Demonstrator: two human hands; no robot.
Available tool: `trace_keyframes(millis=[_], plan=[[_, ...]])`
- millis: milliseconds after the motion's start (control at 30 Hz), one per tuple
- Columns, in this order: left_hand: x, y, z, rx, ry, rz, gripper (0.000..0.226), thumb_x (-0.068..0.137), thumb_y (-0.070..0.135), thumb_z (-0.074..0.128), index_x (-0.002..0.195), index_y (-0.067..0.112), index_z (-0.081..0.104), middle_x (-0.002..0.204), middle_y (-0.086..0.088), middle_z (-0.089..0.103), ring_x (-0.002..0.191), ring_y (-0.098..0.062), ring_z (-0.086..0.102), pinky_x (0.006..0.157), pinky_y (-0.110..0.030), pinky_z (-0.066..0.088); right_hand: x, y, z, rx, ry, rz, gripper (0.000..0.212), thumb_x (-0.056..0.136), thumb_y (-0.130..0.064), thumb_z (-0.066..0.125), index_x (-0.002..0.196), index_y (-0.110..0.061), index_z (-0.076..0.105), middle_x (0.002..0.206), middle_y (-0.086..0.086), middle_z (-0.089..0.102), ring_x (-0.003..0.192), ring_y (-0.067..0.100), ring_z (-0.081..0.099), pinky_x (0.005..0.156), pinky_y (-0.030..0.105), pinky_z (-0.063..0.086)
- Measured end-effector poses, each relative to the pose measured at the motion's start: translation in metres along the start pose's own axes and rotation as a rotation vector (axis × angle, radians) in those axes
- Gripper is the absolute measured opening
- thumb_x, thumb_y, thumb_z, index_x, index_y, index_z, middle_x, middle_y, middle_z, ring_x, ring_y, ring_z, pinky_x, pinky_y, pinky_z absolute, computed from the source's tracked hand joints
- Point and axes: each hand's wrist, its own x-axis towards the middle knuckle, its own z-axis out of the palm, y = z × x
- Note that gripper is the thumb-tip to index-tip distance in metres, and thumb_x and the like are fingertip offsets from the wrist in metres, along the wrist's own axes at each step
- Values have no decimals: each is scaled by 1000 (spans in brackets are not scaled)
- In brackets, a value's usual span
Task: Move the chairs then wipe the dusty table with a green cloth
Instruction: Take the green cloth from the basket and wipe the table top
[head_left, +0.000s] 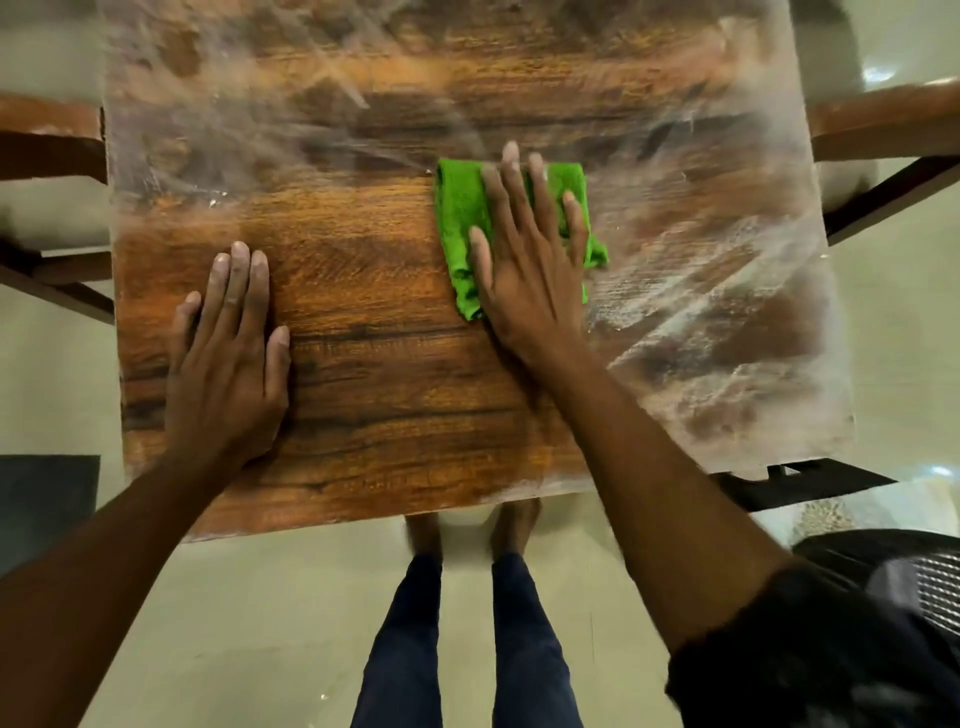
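The table (395, 405) top carries only the left hand (228, 358), flat near the front left, and the right hand (524, 260) pressing the green cloth (462, 208) right of centre. Between them lies bare wood. Chairs (883, 124) stand close against both side edges; a dark mesh seat (904, 571) sits at the near right.

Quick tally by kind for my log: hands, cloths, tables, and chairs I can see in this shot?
Hands: 2, left hand flat on the wood, right hand pressing the cloth
Green cloth: 1
Table: 1
Wooden chairs: 2, left chair, right chair
Total: 6
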Motion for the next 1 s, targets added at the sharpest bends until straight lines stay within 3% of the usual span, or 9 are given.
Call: trace_keyframes(millis=[200,400,567,800,1000], plan=[[3,85,2,-129,27,-6,69,111,38,30,171,16,4,180,-3,1,166,-16,0,133,-50,9,-127,5,-29,47,-183,31,66,113,-42,29,170,-23,4,178,0,-4,165,19,-6,131,52,11],[39,169,38,-89,25,101,63,115,33,27,171,15,6,180,-2,4,166,-15,1,134,-45,11,-207,19,-39,31,-218,77,72,108,-37,44,170,-23,9,179,0,0,165,21,2,131,53,19],[40,165,55,12,17,87,61,115,31,21,171,12,8,179,-5,5,166,-17,2,134,-44,11,-171,31,-30,29,-172,44,67,111,-37,37,170,-22,8,179,0,1,165,19,0,131,49,16],[39,172,48,50,25,85,60,114,29,24,170,10,12,179,-8,9,166,-19,5,133,-45,14,-1,72,-9,11,-46,47,62,112,-42,22,170,-20,16,178,5,12,164,21,9,131,47,14],[41,170,47,-30,51,91,58,114,25,26,170,10,19,178,-7,14,166,-19,10,133,-45,15,-60,52,-17,46,-54,116,61,112,-36,25,170,-20,14,178,3,10,165,22,7,131,50,11]])
